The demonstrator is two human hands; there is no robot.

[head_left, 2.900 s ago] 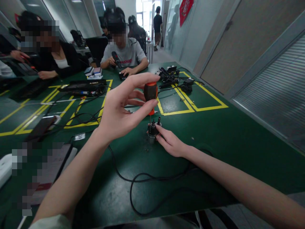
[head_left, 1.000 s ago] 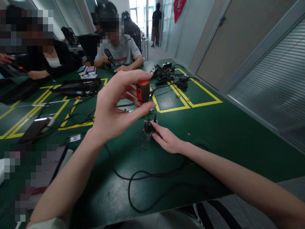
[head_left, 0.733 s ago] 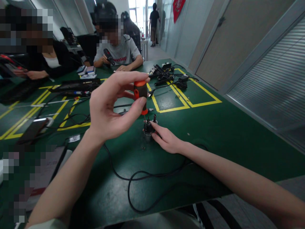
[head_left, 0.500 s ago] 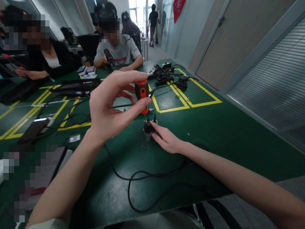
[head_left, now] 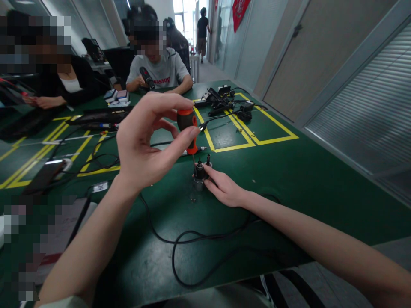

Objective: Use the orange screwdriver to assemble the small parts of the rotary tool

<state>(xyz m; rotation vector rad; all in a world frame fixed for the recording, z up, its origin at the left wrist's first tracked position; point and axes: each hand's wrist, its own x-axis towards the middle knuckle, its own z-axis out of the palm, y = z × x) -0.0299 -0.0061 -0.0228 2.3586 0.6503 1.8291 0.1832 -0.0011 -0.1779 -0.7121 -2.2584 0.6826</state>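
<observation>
left hand (head_left: 143, 137): grip round screwdriver (head_left: 186, 122), index over cap, likely for pressing while turning; shaft reaches down to metal part (head_left: 199, 172), mid-frame. right hand (head_left: 226, 188): narrow grip on part, upright on bench (head_left: 231, 256), presumably steadying it.
</observation>
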